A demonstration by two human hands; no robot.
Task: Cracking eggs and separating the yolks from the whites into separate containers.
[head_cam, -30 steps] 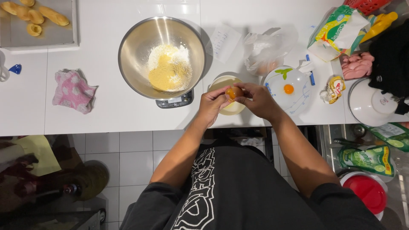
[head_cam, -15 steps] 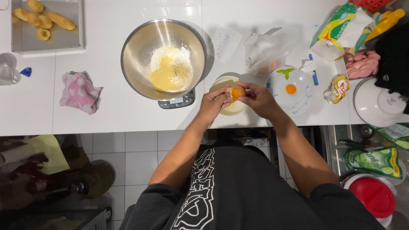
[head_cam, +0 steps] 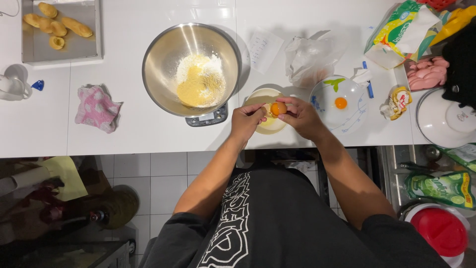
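My left hand (head_cam: 247,120) and my right hand (head_cam: 302,117) meet over a small cream bowl (head_cam: 259,95) on the white counter. Between their fingertips they hold a cracked brown egg (head_cam: 278,108), its orange yolk showing in the shell. Pale liquid lies in the bowl beneath. To the right stands a white patterned bowl (head_cam: 329,101) with one egg yolk (head_cam: 340,102) in it. To the left a steel mixing bowl (head_cam: 163,64) with white and yellow flour rests on a kitchen scale (head_cam: 208,118).
A pink spotted cloth (head_cam: 96,107) lies left of the steel bowl. A metal tray (head_cam: 39,47) with pastries sits at the far left. A clear plastic bag (head_cam: 310,57), a paper note (head_cam: 264,48) and a colourful packet (head_cam: 399,32) lie behind. A white lidded pot (head_cam: 444,121) stands right.
The hands have stayed over the cream bowl with the egg. The shell halves have parted a little more and the yolk shows more clearly. The view has shifted slightly.
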